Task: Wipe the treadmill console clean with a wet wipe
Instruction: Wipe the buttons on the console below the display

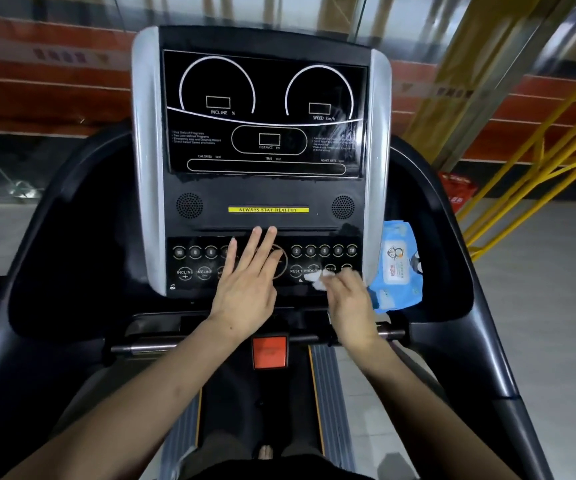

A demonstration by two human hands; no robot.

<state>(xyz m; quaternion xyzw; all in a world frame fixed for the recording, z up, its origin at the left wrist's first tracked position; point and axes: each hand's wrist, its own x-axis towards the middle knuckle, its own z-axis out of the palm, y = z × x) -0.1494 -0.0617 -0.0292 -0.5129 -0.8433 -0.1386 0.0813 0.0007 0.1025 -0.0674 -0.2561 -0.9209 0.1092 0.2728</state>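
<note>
Right hand (345, 299) presses crumpled wet wipe (316, 280) onto console (266, 202) button row, fingers curled around it. Left hand (248, 289) flat mid-panel, fingers straight.

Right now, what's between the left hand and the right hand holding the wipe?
Head view: only bare button panel with the RESET button between the left hand and the right hand gripping the wet wipe.

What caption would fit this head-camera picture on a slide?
Right hand rubs a wet wipe over the treadmill console buttons; left hand lies flat.
</note>
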